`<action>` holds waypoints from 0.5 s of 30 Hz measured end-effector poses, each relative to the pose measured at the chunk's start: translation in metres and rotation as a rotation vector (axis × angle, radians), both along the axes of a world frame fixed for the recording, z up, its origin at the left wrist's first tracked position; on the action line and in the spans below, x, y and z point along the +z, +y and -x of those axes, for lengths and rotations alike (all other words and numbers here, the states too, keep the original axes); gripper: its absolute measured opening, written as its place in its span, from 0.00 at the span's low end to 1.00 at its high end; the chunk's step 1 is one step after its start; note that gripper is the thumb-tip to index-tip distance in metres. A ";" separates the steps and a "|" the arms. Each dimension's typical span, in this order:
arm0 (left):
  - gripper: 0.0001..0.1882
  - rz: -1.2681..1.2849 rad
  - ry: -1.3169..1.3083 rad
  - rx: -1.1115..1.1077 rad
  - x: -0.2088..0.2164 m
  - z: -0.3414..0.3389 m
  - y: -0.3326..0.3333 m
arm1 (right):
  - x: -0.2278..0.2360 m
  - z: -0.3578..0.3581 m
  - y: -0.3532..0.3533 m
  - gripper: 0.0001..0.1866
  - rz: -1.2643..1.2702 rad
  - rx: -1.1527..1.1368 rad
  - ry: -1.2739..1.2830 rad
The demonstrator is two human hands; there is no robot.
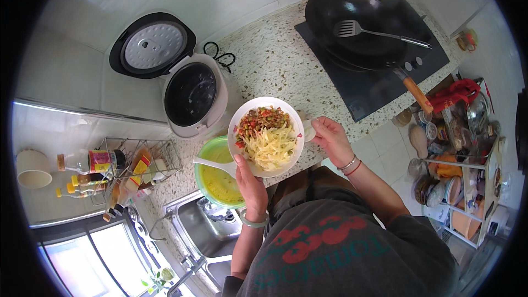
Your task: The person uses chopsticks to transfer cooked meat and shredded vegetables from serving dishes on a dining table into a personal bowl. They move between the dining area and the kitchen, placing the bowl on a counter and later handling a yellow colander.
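Both hands hold one white plate (266, 136) of shredded potato and minced stir-fry above the tabletop (275, 60): my left hand (250, 184) clamps the near rim, my right hand (328, 135) the far edge. Tilting could spill food into the green bowl (217, 179).

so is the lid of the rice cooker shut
No, the rice cooker stands open on the counter, its lid swung back so the dark inner pot shows.
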State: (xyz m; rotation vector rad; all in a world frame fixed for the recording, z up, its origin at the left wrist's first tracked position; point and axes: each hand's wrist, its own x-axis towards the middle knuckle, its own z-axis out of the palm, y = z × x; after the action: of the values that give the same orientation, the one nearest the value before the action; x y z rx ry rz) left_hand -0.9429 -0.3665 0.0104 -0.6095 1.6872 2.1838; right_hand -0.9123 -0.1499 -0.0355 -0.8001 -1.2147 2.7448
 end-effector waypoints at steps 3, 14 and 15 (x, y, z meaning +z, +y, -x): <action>0.32 0.139 0.034 -0.033 -0.002 -0.003 0.006 | 0.027 -0.003 -0.007 0.10 0.201 -0.071 0.060; 0.35 0.294 0.138 -0.239 0.000 -0.011 0.011 | 0.032 -0.006 -0.015 0.24 0.496 0.003 -0.020; 0.34 0.274 0.154 -0.243 -0.001 -0.010 0.011 | 0.034 -0.008 -0.016 0.26 0.528 0.026 -0.013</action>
State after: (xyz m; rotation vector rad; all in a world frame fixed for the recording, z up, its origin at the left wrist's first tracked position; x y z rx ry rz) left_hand -0.9331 -0.3557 0.0093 -0.2861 2.0420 1.8882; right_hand -0.9038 -0.1662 -0.0019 -0.8320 -0.4930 3.1232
